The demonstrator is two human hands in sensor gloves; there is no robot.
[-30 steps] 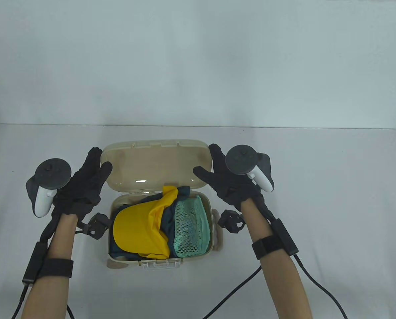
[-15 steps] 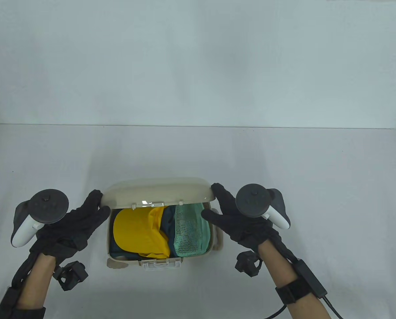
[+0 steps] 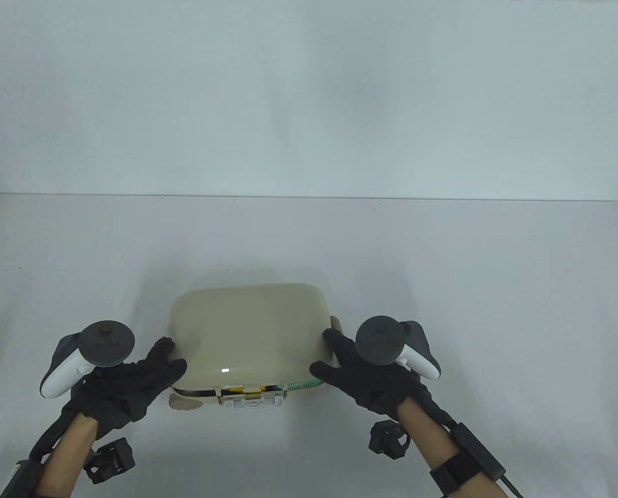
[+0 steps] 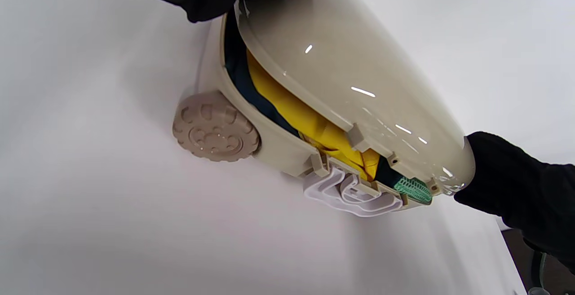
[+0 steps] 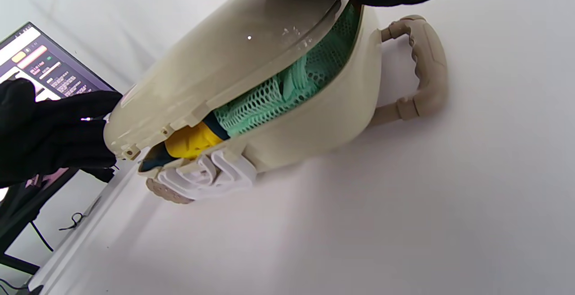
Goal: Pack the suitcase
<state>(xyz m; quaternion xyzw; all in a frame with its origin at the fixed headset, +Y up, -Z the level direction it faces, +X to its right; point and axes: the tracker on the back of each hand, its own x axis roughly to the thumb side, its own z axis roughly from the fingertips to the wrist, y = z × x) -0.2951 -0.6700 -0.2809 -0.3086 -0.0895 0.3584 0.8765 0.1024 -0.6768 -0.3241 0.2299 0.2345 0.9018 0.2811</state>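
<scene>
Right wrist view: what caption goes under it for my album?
Glossy beige plastic suitcase lid nearly shut over green mesh pouch and yellow cloth.

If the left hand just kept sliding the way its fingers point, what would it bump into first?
The left hand points toward the suitcase lid, and its fingertips already appear to touch the lid's left edge. So it would push straight into the lid; depth is hard to judge.

suitcase [image 3: 247, 332] on surface [image 3: 444, 259], near its front edge | lid [image 3: 249, 324] on top of suitcase, gap along front | clothes [image 4: 314, 124] inside suitcase, showing in gap | latch [image 3: 249, 400] on suitcase front | left hand [image 3: 127, 384] touching suitcase left side | right hand [image 3: 371, 376] touching suitcase right side
</scene>
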